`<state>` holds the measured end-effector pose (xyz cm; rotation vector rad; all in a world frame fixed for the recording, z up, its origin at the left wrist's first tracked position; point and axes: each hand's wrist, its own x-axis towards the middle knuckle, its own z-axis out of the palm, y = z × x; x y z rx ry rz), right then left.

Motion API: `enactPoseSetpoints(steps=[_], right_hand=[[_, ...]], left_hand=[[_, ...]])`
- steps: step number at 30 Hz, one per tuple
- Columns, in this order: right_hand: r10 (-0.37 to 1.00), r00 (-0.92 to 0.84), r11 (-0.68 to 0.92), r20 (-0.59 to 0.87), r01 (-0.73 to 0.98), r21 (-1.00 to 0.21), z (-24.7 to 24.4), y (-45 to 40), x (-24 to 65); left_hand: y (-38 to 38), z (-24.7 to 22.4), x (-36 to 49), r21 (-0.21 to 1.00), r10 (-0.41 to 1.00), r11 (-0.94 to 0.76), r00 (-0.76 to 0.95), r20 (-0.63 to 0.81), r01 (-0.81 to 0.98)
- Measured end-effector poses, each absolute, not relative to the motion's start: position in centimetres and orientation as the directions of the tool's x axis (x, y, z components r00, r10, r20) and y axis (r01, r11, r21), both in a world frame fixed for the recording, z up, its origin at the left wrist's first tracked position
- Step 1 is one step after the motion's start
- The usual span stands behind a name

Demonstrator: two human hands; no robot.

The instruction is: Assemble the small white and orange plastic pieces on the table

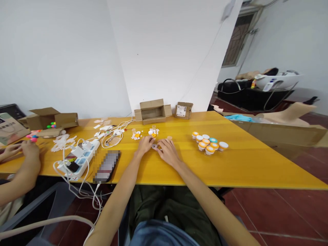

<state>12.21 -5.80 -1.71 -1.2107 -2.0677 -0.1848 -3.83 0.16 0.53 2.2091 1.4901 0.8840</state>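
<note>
My left hand [146, 144] is over the table with its fingers curled together beside the loose small parts. What sits between its fingertips is too small to make out. My right hand [167, 151] is close by on the right, thumb and fingertips at the edge of a small clear round cup [154, 146] that lies between both hands. Just beyond the fingers is a pile of small white and orange pieces [154, 132]; a second pile [136, 135] lies to its left. A clear round piece [169, 138] rests behind my right hand.
Several capped tubs [210, 149] with orange, white and teal lids stand to the right. Cardboard boxes [153, 114] line the wall. To the left are a phone [107, 166], a power strip [88, 155] and tangled white cables. Another person's hand [30, 150] works at far left.
</note>
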Motion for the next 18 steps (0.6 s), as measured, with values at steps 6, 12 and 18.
enactPoseSetpoints(steps=[6, 12, 18], right_hand=[[0.682, -0.331, 0.596, 0.652, 0.768, -0.234, -2.2, -5.7, 12.3], [0.682, -0.171, 0.602, 0.711, 0.684, -0.413, -1.8, -5.3, 12.6], [0.705, 0.067, 0.580, 0.706, 0.518, -0.629, -1.2, -5.5, 12.7]], left_hand=[[0.4, 0.1, -4.1, 0.554, 0.908, -0.415, 0.288, 0.305, 0.721], [-0.1, 0.8, -3.7, 0.539, 0.868, -0.480, 0.287, 0.405, 0.692], [-1.2, 1.2, -2.9, 0.473, 0.744, -0.659, 0.414, 0.525, 0.584]])
